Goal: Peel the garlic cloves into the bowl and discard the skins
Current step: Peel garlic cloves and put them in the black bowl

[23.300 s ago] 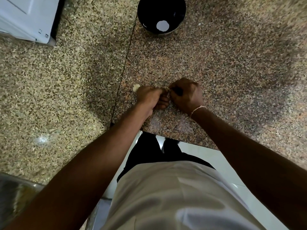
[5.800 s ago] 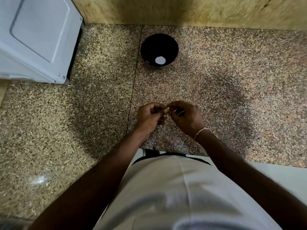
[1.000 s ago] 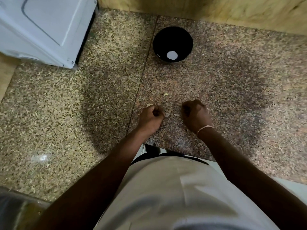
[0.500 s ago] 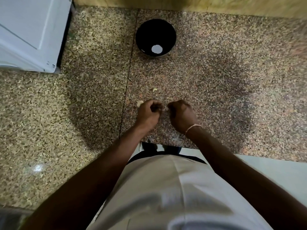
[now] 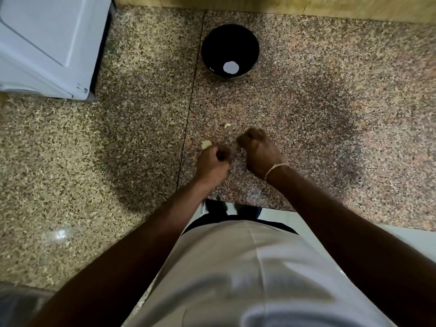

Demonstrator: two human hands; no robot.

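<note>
Two hands work over a speckled granite tabletop (image 5: pixel 318 109). The left hand (image 5: pixel 213 162) has its fingers curled tight into the palm; whether they hold anything cannot be told. The right hand (image 5: pixel 258 151) is likewise curled, blurred at the knuckles, and what it holds, if anything, is hidden. The two hands are near each other but apart. A thin band (image 5: pixel 274 169) circles the right wrist.

Two pale garlic pieces lie loose on the tabletop: one piece (image 5: pixel 206 144) just beside the left hand's knuckles, and a smaller curved piece (image 5: pixel 227 125) beyond it, near the right hand. Whether they are cloves or skins is too small to tell.

One black bowl (image 5: pixel 230 41) stands farther back, well apart from the hands, with one white round shape (image 5: pixel 230 67) in its bottom. One white appliance (image 5: pixel 49 43) sits at the far left corner of the tabletop. A seam (image 5: pixel 193 90) runs between two slabs.
</note>
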